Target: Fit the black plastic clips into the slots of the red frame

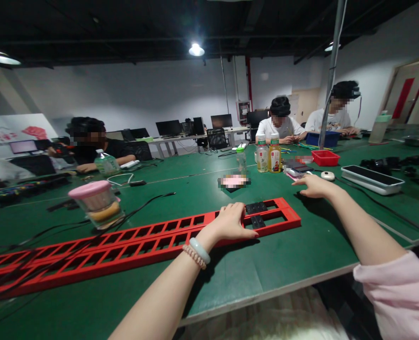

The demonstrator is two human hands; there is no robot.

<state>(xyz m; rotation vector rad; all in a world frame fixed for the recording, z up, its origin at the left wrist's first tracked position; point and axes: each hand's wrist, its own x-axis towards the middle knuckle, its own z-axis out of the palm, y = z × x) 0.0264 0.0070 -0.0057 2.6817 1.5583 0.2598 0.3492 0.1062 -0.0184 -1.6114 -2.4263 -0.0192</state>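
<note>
A long red plastic rack (131,241) with many rectangular slots lies across the green table (294,255). My left hand (230,221) rests on its right part, fingers flat and spread, next to two black inserts (256,213) sitting in the end slots. My right hand (314,185) reaches out over the table to the right of the rack, fingers extended toward a phone (299,169) and small items; it holds nothing that I can see.
A clear jar with a pink lid (98,202) stands behind the rack, with black cables beside it. Two drink bottles (269,153), a red bin (325,157), and a flat white tray (372,178) sit farther back. Other people work at the far sides.
</note>
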